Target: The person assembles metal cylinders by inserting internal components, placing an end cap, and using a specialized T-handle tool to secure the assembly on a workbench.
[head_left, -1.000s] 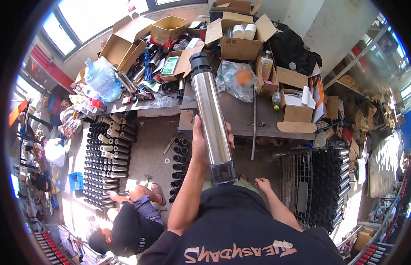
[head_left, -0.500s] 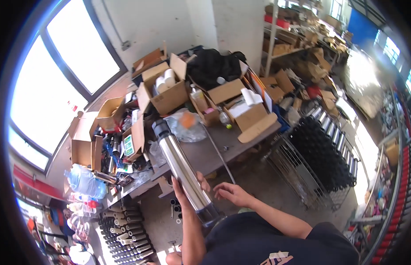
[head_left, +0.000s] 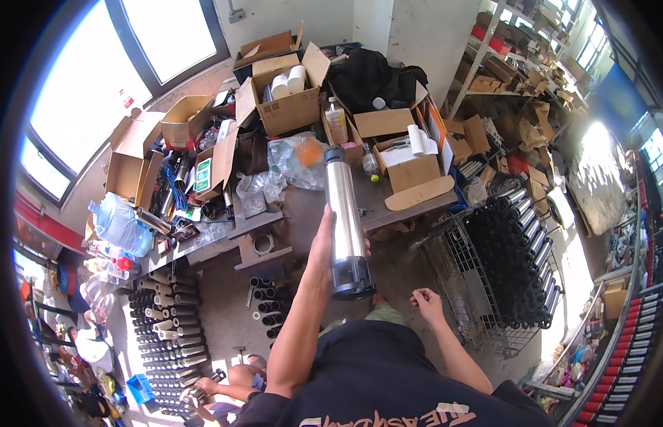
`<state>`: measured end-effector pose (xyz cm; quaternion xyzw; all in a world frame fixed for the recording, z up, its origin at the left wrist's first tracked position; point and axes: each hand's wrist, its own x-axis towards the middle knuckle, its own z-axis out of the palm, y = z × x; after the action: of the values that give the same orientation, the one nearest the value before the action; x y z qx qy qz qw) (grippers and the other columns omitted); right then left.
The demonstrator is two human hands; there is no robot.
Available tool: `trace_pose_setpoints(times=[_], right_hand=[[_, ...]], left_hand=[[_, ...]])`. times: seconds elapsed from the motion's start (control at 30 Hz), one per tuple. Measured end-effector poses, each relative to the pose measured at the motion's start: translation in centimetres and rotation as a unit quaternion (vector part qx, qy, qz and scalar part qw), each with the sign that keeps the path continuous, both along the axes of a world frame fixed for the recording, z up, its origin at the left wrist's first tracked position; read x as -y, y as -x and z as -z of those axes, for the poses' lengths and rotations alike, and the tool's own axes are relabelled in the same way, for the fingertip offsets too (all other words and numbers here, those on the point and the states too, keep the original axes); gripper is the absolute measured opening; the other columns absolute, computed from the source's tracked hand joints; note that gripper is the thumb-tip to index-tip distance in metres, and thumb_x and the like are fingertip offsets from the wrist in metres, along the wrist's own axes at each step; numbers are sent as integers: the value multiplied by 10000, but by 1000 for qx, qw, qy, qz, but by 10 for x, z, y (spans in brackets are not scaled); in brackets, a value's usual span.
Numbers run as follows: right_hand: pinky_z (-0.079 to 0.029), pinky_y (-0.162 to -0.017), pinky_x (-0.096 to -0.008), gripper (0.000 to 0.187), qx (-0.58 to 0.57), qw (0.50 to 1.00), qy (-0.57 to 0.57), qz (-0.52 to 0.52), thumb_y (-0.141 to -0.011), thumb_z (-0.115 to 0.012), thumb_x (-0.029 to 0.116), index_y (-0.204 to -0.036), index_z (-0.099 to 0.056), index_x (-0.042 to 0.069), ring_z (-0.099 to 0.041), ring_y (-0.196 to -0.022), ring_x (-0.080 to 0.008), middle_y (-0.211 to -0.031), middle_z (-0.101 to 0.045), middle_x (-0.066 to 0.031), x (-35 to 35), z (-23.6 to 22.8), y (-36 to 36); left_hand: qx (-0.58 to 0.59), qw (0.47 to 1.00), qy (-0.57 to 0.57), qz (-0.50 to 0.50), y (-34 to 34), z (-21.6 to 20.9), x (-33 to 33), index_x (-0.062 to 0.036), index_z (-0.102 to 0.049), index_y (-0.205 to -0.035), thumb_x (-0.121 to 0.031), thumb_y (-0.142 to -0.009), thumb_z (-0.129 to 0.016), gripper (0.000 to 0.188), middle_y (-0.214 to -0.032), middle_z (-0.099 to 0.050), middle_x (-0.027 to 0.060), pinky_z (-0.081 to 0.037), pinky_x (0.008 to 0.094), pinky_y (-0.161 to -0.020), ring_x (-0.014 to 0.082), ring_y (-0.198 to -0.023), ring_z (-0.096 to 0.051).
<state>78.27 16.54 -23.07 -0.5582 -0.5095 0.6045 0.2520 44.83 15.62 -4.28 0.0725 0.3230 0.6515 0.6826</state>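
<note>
Up close, left hand (head_left: 323,250) gripping steel tube (head_left: 344,220), palm hidden, right hand (head_left: 427,304) loosely open, empty.

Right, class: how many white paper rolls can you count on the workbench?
3: two white paper rolls upright in the rear cardboard box, one lying in the right box. Others may be hidden.

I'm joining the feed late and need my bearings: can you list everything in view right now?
steel cylinder: one, silver with dark ends, held upright over the table edge
table: one, brown, cluttered
cardboard boxes: many, tan, open on the table
wire cage: one, grey, right of the table, full of black tubes
floor tubes: many, dark and silver, lower left
water jug: one, blue, far left
left hand: gripping the cylinder
right hand: empty, open, low
</note>
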Motion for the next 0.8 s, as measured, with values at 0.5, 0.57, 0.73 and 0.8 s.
trace_pose_setpoints(times=[0.5,0.57,0.73,0.8], right_hand=[[-542,-709,-280,197,88,982,-92,-139,-927,-658,179,-963,-703,-10,-708,-759,-141,-833,-747,-89,16,-16,65],[-543,-711,-282,193,88,981,-90,-146,-929,-657,176,-963,-703,-8,-708,-760,-142,-834,-747,-92,12,-13,68],[-539,-720,-269,184,33,987,-48,-147,-951,-634,146,-980,-682,-29,-697,-782,-130,-835,-733,-77,6,-2,68],[-537,-719,-264,183,11,988,-45,-149,-952,-632,140,-991,-678,-32,-697,-783,-129,-843,-733,-80,2,-7,72]], left_hand=[[264,946,-174,-65,-16,-10,24,-35,-471,-1158,-615,-962,-436,613,-959,-533,125,-529,383,-674,236,-770,-556],[301,937,-165,-64,-13,-10,23,-37,-468,-1169,-605,-962,-452,605,-959,-526,124,-526,376,-673,235,-773,-552],[303,933,-188,-48,-11,-11,24,37,-472,-1153,-631,-952,-452,698,-968,-525,134,-511,367,-688,235,-784,-543],[226,961,-145,-64,-8,-14,23,54,-502,-1109,-662,-954,-404,739,-945,-552,139,-538,379,-681,238,-779,-573]])
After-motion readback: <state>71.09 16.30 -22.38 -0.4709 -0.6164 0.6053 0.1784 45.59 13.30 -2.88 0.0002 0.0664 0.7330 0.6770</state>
